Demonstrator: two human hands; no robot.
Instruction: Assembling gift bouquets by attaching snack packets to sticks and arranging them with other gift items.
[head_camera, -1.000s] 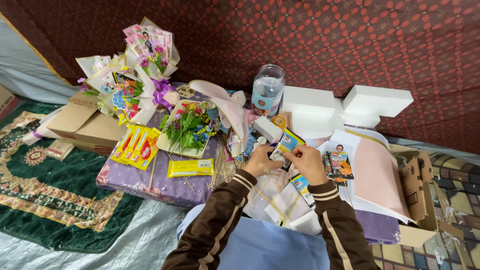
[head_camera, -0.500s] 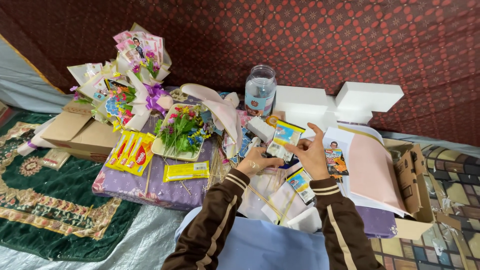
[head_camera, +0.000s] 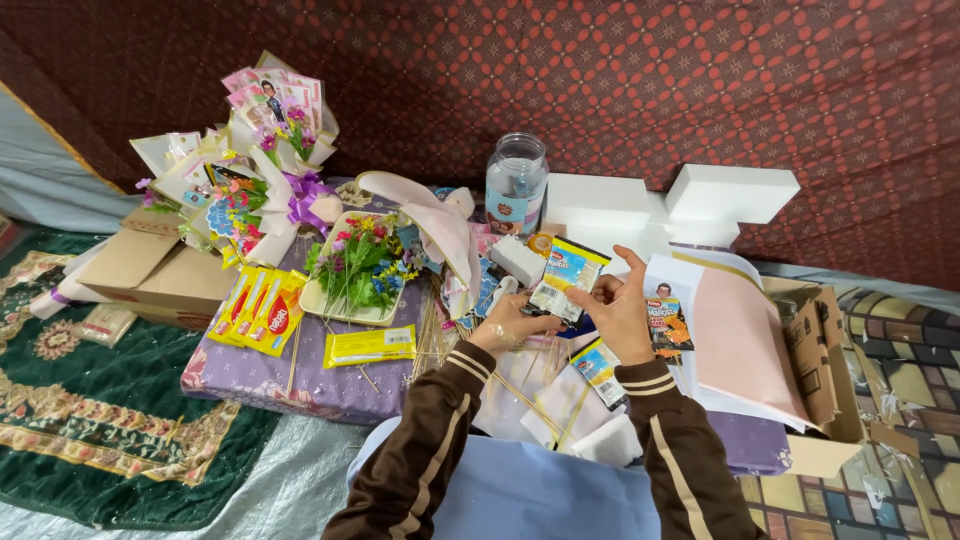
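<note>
- Currently both hands hold one small yellow-and-white snack packet (head_camera: 567, 283) up above the middle of the cluttered purple-wrapped board (head_camera: 300, 375), in front of the clear jar (head_camera: 517, 183)
- The left hand (head_camera: 508, 325) pinches the packet's lower edge, fingers curled under it; the right hand (head_camera: 618, 310) grips its right side with the thumb raised along the edge
- Judging by this, the step in hand is readying the packet for the snack bouquet work, and the next move would call for a steady two-handed grip while it is turned or fixed to one of the thin wooden skewers (head_camera: 520, 395) lying below
- A similar packet (head_camera: 598, 368) rests by the right wrist; three yellow wafer packs (head_camera: 258, 305) lie near the board's left edge, well apart
- Compared with the earlier frames, the packet sits higher and more upright between the hands, and the view has shifted a little to the left
</note>
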